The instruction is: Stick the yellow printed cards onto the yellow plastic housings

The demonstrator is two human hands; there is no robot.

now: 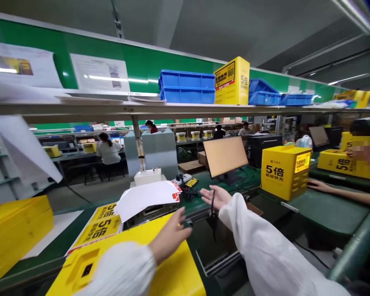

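Note:
My left hand (169,236) hovers with fingers apart over the far edge of a big yellow box (160,271) that lies in front of me. My right hand (216,196), palm up and fingers spread, reaches out over the green bench; a thin black cord (212,205) hangs across its palm. Just beyond the hands lie a curved white sheet (148,196) on a small machine and some yellow printed labels (101,226).
A monitor (225,156) stands behind my right hand. A yellow box (285,170) sits on the green bench (327,205) to the right, where another person's hand (317,186) rests. Yellow cartons (15,226) are stacked at left. Blue bins (186,86) fill the shelf overhead. Workers sit far behind.

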